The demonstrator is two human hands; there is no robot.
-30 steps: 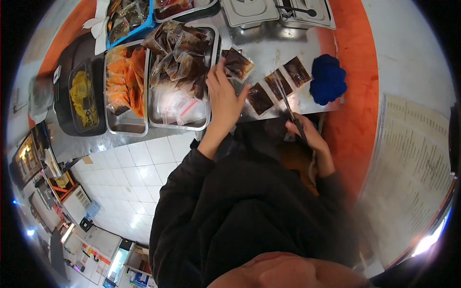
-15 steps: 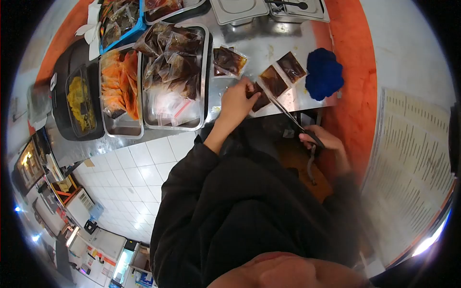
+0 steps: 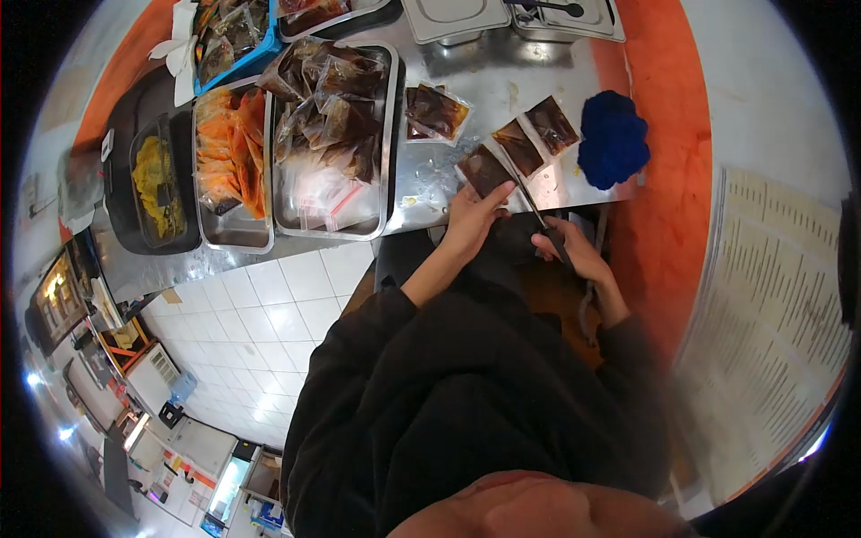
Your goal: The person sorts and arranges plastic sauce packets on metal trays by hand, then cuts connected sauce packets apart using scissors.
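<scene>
My left hand (image 3: 475,220) pinches the lower edge of a clear sachet of dark brown sauce (image 3: 482,169), thumb on top. Two more sachets, a middle one (image 3: 518,149) and a far one (image 3: 552,125), lie in line with it on the metal counter. In my right hand (image 3: 578,248) is a pair of dark-handled scissors (image 3: 539,212). Its blades lie along the seam between the held sachet and the middle one; whether that seam is cut through I cannot tell. A separate small stack of sauce sachets (image 3: 436,114) lies to the upper left.
Left of the work stand a steel tray (image 3: 392,134) of brown sachets, another tray (image 3: 260,240) of orange packets and a black container (image 3: 117,193) with yellow food. A blue cloth (image 3: 613,140) lies at the right. Lidded steel pans (image 3: 456,18) sit at the back.
My left hand has shifted from the near sachet's left side to its lower edge. My right hand has moved in to the left and slightly up, with the scissors further between the sachets.
</scene>
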